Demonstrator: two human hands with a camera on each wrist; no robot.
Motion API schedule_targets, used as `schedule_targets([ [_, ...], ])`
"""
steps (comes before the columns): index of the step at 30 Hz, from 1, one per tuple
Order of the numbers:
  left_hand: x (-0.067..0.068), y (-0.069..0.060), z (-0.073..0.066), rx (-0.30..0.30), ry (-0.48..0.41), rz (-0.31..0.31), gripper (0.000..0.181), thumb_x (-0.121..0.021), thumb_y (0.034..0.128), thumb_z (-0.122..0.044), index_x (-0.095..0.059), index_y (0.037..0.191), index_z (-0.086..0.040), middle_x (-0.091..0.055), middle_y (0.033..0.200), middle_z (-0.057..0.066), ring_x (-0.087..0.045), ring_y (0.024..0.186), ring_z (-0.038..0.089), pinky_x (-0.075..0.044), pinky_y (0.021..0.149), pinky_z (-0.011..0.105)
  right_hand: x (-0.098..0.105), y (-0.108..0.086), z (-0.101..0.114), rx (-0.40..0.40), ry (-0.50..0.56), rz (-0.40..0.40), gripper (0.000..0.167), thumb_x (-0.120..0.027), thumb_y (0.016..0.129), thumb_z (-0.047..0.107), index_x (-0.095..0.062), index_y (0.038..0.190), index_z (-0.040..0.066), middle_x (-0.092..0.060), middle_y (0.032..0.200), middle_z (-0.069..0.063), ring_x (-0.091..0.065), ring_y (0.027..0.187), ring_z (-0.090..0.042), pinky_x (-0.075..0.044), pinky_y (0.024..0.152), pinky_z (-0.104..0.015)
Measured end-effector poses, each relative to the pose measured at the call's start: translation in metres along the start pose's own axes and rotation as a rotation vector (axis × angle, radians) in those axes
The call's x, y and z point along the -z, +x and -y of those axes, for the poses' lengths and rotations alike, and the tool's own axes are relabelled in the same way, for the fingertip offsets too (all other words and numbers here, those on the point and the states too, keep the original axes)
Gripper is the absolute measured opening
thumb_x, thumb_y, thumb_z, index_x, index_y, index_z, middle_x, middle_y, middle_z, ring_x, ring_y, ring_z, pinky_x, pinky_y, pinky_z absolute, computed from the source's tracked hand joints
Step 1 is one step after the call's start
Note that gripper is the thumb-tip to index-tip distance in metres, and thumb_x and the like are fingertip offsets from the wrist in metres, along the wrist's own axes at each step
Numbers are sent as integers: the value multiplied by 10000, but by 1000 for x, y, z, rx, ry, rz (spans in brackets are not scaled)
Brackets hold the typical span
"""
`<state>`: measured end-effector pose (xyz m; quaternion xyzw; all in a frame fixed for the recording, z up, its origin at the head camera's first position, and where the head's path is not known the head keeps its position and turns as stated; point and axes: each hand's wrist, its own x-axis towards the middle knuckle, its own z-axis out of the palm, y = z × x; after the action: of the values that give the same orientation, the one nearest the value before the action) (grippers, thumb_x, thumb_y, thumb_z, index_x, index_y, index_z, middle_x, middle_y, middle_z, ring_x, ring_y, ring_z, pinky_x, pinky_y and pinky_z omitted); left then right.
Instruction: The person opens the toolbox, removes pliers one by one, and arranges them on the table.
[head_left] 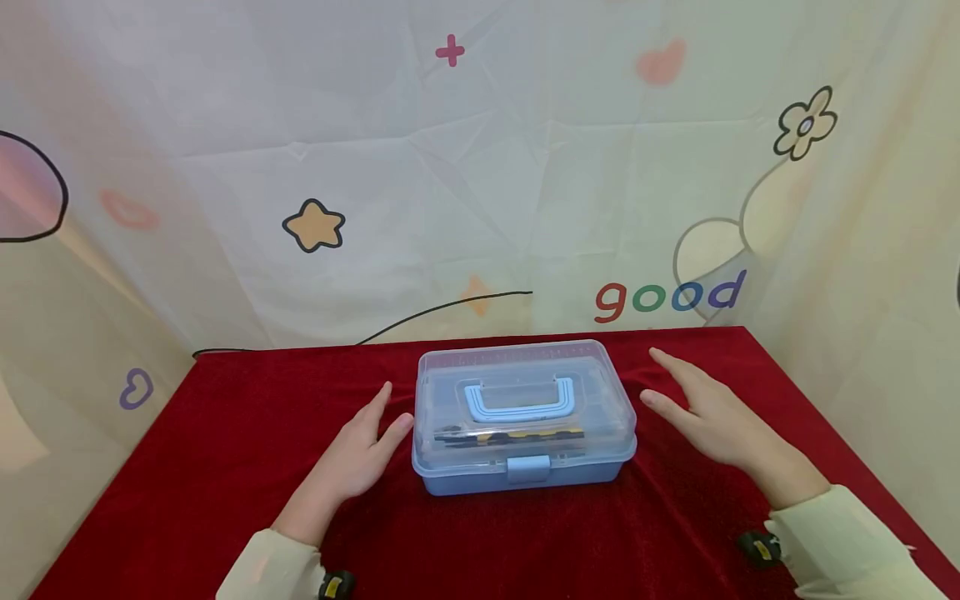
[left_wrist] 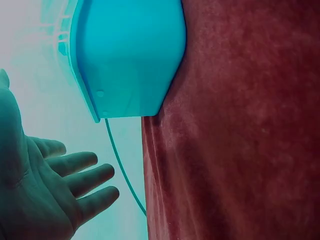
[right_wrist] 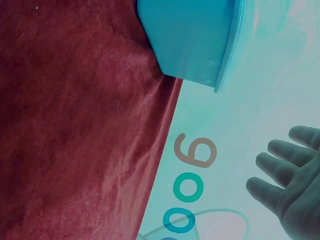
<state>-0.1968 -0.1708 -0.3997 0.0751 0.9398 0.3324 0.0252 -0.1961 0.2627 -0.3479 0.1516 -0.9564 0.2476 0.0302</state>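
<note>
A blue plastic storage box (head_left: 480,483) with a clear lid stands on a red cloth, its light-blue handle (head_left: 521,412) folded down on top and its front latch (head_left: 528,469) against the lid's edge. Through the lid, dark and yellow items show dimly; their kind cannot be made out. Just off the box's left side is my left hand (head_left: 352,454), fingers extended, holding nothing. My right hand (head_left: 708,417) is held to the right of the box, fingers straight and apart from it. Both wrist views show the box's blue side (left_wrist: 130,60) beyond spread fingers.
Red velvet cloth (head_left: 187,467) covers the table. Behind it and at both sides hangs a pale printed curtain (head_left: 360,125) with a star, a flower and the word "good". A dark band with a yellow mark (head_left: 761,548) sits by the right sleeve.
</note>
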Motion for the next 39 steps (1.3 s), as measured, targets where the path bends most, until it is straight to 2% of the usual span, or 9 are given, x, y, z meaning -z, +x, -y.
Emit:
schedule_targets([
  [3,0,1,-1,2,-21,1,830,-376,922,-628,-131,1525,-114,-226,1563,131,-251,1419,361,-254,1125,561,0,0,2,-1,3,4,718,-480,950,471,-245,1490,59,-314,1497,-217,-292,1358,-441,-273,1053,-651],
  [8,-1,2,-6,17,-80,6,795,-396,934,-593,-146,1524,-123,-311,1525,149,-379,1352,373,-330,1086,551,0,-1,5,-5,5,10,716,-481,948,474,-253,1489,63,-320,1494,-217,-301,1353,-442,-283,1047,-654],
  [14,-2,4,-11,28,-131,-18,782,-367,937,-609,-210,1508,-97,-409,1467,159,-476,1282,352,-374,1064,527,0,-3,10,3,8,8,699,-486,950,461,-277,1478,55,-336,1488,-215,-314,1348,-438,-292,1046,-648],
  [22,-4,6,-17,47,-205,-35,798,-382,922,-630,-281,1481,-71,-489,1408,140,-488,1274,322,-381,1059,527,-1,-6,14,15,13,7,693,-494,947,460,-303,1466,44,-360,1477,-210,-337,1339,-434,-321,1028,-647],
  [29,-8,10,-22,102,-346,-28,757,-467,923,-565,-331,1453,-41,-540,1334,182,-620,1082,272,-530,904,429,-1,-7,20,30,8,-8,680,-525,932,465,-370,1433,33,-421,1442,-203,-387,1316,-417,-362,1010,-627],
  [36,-12,11,-24,116,-485,-5,762,-543,907,-512,-335,1439,-8,-504,1361,207,-577,1152,296,-550,859,421,0,-9,28,36,2,-13,620,-572,910,448,-473,1366,39,-507,1369,-192,-465,1254,-399,-430,961,-599],
  [39,-11,10,-26,136,-515,2,740,-563,897,-504,-363,1426,-26,-510,1356,188,-576,1143,283,-548,866,417,1,-9,32,44,4,-18,594,-590,903,435,-505,1337,38,-535,1337,-190,-499,1221,-390,-460,935,-581],
])
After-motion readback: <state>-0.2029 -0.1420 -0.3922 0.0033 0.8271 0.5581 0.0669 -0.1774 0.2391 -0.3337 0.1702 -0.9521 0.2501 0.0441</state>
